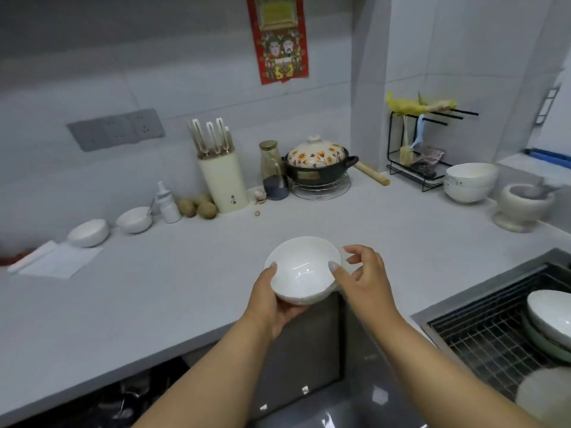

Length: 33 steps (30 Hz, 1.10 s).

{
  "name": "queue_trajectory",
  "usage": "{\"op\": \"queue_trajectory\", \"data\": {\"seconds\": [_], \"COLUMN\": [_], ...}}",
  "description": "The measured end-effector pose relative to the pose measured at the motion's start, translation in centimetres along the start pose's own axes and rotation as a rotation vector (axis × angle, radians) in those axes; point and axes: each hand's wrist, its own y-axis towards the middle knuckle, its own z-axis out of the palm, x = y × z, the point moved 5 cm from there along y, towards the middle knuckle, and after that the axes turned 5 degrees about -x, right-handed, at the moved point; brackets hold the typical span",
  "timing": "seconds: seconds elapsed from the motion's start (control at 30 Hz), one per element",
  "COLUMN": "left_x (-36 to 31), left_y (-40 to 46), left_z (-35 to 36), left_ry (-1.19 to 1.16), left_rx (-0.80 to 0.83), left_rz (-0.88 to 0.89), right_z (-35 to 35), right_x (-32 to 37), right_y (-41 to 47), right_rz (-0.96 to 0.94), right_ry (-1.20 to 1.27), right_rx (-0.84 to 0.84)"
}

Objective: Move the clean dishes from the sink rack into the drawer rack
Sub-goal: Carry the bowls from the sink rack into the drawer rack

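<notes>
**Carrying a clean bowl away from the sink rack**

Cradling a glossy white ceramic bowl (301,270) above the counter edge, the left hand (272,299) cups its underside while the right hand (360,274) pinches the rim at three o'clock. More white dishes (548,316) wait in the steel wire sink rack (482,338) at four o'clock. Should either grip loosen on the slick glaze, the bowl could drop.
</notes>
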Motion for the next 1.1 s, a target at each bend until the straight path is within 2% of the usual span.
{"op": "queue_trajectory", "data": {"seconds": [0.23,0.33,0.43,0.7,1.0,1.1], "left_x": [-2.4,-2.9,-3.3,-4.6,-4.7,-5.0], "left_y": [-4.2,-6.4,-9.1,-16.0,-21.2,-22.3], "left_z": [-11.6,-17.3,-22.6,-35.5,-48.5,-51.6], "left_ry": [-0.059,-0.080,-0.100,-0.023,0.011,0.094], "left_rx": [-0.102,-0.178,-0.246,-0.460,-0.691,-0.736], "left_rz": [0.056,0.091,0.113,0.186,0.199,0.185], "right_z": [10.8,15.0,18.9,28.0,36.0,37.9], "right_x": [1.3,3.0,4.8,8.8,11.5,11.2], "right_y": [-6.7,-10.7,-14.5,-24.1,-32.7,-34.1], "right_rz": [0.511,0.618,0.669,0.714,0.690,0.707], "right_ry": [0.445,0.544,0.574,0.539,0.446,0.435], "right_rx": [0.524,0.706,0.815,0.975,1.004,0.985]}}
